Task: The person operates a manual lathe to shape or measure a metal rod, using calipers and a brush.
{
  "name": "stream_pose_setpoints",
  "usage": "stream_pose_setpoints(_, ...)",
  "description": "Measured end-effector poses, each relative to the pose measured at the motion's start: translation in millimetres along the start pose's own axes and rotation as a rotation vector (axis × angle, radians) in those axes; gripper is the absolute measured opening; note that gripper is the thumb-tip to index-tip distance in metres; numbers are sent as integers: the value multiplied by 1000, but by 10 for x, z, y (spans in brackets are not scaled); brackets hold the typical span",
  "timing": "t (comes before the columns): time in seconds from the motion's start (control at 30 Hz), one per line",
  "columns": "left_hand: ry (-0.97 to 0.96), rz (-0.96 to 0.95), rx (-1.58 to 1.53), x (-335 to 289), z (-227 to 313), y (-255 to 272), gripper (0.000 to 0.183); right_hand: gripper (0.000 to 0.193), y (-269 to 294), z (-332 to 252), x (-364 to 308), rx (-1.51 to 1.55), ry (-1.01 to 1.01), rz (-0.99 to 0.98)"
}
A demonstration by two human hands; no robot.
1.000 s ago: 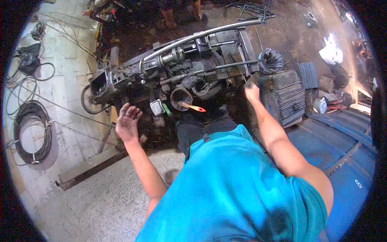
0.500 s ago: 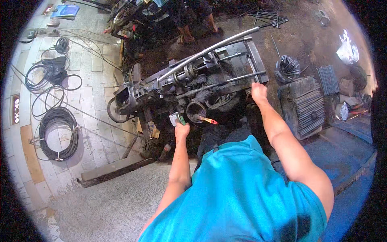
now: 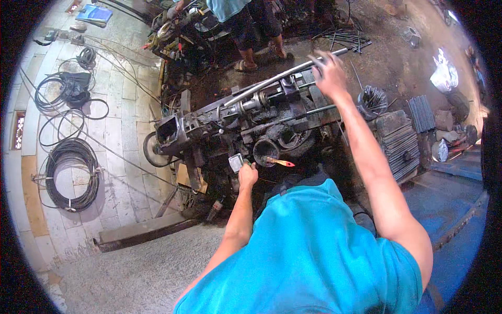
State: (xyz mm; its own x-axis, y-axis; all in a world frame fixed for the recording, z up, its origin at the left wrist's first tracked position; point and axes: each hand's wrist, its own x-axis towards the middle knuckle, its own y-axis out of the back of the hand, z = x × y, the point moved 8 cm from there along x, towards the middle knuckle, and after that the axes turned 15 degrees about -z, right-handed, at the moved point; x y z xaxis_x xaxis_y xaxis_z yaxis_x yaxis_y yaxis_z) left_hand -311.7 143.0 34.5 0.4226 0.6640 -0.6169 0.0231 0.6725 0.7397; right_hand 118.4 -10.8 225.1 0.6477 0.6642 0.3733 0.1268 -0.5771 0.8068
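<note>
Left hand (image 3: 247, 175) grips a small metal box (image 3: 236, 163) — seemingly; right hand (image 3: 328, 73) clasps long rod (image 3: 272, 79)

A bystander (image 3: 251, 21) is cut off above the waist by the top edge.

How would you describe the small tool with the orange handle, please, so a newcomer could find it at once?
Start at the big greasy engine block in the middle of the floor. On its near side, just right of the left hand, an orange-handled tool lies across a round dark opening. It is the only bright orange thing among black metal.
</note>
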Motion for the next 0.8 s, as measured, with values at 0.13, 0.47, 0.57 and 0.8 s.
stream_pose_setpoints(0.13,-55,-19,19,-14,-9,59,33,35,-613,71,339,-128,-58,-497)
stream_pose_setpoints(0.47,-32,140,-109,49,-109,-78,35,44,-633,117,467,-136,-104,-664)
stream_pose_setpoints(0.57,85,222,-277,81,-152,-101,35,53,-629,115,487,-185,-78,-719)
stream_pose_setpoints(0.8,384,346,-336,92,-171,-219,34,40,-775,284,633,25,15,-1025)
